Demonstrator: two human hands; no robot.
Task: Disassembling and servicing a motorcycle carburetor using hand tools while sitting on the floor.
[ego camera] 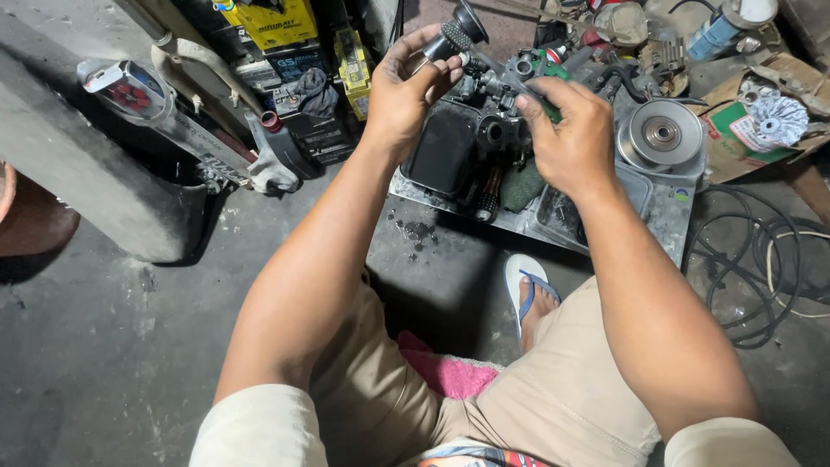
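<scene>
Carburetor (497,82) stays steadiest if left hand (402,91) keeps its closed grip while right hand (571,130), clasping a green-handled tool (546,65), works gently.

Bare forearms, no watch or rings visible on left hand (406,86) or right hand (571,134). Short pale cream sleeves (259,428), khaki shorts (553,398). One foot in a white flip-flop (526,281) with blue strap.
</scene>
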